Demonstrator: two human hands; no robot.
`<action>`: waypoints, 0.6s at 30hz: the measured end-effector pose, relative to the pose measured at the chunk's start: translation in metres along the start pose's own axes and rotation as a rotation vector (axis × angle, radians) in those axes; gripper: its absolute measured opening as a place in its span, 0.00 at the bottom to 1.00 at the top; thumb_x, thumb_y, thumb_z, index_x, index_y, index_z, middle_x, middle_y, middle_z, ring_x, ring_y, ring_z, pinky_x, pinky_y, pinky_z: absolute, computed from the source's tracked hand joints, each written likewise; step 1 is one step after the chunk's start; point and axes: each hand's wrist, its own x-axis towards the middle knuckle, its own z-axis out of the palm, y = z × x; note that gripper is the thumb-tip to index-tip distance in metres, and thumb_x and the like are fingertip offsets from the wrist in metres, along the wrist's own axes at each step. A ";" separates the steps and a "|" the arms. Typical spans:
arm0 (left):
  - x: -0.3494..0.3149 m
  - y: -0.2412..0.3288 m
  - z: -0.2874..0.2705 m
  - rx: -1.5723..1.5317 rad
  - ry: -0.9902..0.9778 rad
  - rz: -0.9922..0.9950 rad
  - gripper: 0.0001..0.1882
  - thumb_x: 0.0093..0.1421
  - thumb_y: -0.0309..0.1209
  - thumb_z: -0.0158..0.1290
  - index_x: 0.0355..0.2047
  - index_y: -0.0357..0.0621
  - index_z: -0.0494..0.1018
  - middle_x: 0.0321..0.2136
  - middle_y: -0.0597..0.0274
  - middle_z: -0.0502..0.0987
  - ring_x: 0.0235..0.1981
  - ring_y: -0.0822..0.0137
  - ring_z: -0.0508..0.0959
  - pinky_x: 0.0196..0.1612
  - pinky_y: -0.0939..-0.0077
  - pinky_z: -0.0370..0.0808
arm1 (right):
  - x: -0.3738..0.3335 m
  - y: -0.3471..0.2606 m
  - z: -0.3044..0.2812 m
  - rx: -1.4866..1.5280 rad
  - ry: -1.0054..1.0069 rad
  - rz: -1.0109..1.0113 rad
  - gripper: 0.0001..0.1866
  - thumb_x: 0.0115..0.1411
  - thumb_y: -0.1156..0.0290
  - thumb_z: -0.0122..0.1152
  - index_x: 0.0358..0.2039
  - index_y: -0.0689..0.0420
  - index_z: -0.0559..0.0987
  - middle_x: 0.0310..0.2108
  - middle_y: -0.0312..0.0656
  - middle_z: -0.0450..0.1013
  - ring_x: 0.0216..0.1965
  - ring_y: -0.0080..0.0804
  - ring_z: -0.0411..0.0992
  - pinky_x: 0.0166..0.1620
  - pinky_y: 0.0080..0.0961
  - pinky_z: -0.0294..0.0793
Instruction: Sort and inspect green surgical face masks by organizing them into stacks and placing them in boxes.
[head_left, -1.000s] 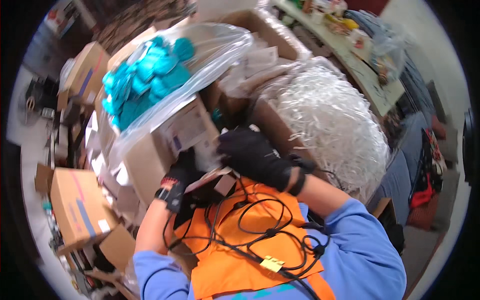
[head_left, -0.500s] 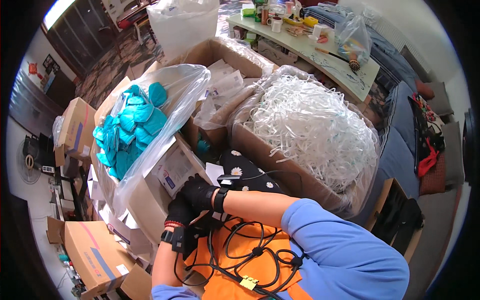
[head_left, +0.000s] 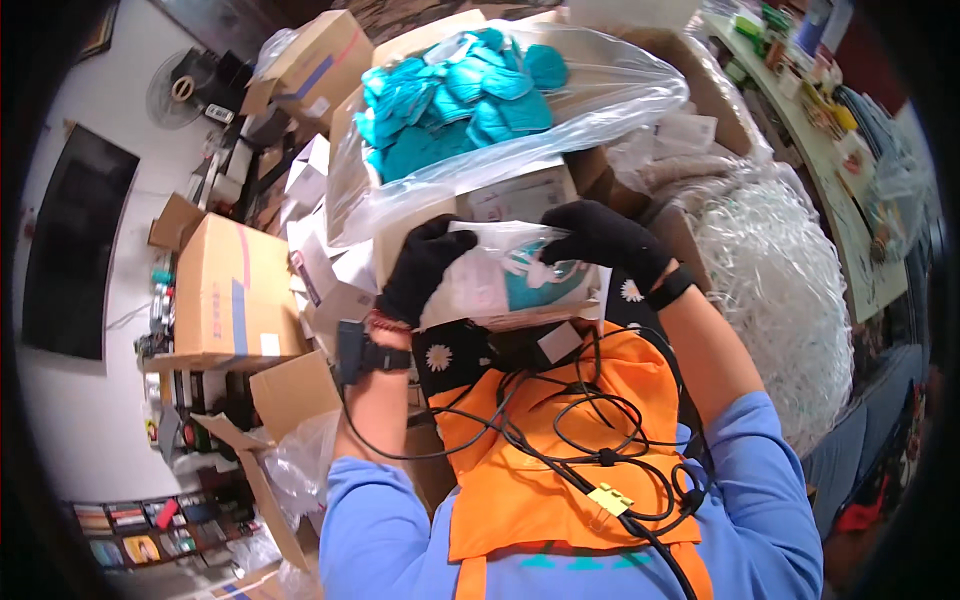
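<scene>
On the left, the left hand (head_left: 425, 268) has its grip clamped on one upper edge of a clear bag (head_left: 478, 285); half a second ago both hands were bunched together, and now the bag spreads between them above the lap. Inside shows a teal piece (head_left: 535, 288) with white straps, so its contents seem easy to check. The right hand (head_left: 602, 240) pinches the other upper corner, near the white strips (head_left: 775, 300).
</scene>
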 end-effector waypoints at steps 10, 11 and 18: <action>0.007 -0.001 0.043 0.116 0.080 0.326 0.10 0.61 0.33 0.54 0.35 0.39 0.77 0.28 0.55 0.80 0.29 0.66 0.79 0.35 0.73 0.74 | 0.013 -0.022 0.028 -0.260 0.199 -0.277 0.11 0.56 0.62 0.58 0.35 0.55 0.77 0.30 0.50 0.75 0.33 0.51 0.74 0.34 0.40 0.74; 0.007 0.003 0.044 0.193 0.102 0.359 0.10 0.60 0.34 0.54 0.34 0.39 0.77 0.28 0.55 0.80 0.29 0.64 0.79 0.34 0.72 0.74 | 0.016 -0.019 0.029 -0.354 0.171 -0.364 0.10 0.56 0.63 0.57 0.34 0.55 0.78 0.29 0.50 0.75 0.33 0.51 0.74 0.34 0.40 0.74; -0.007 -0.005 0.060 0.483 0.202 0.347 0.07 0.58 0.25 0.50 0.32 0.35 0.75 0.27 0.57 0.78 0.30 0.65 0.78 0.34 0.74 0.74 | 0.011 -0.037 0.055 -0.501 0.361 -0.187 0.08 0.52 0.67 0.57 0.32 0.53 0.78 0.24 0.44 0.73 0.28 0.46 0.73 0.31 0.40 0.71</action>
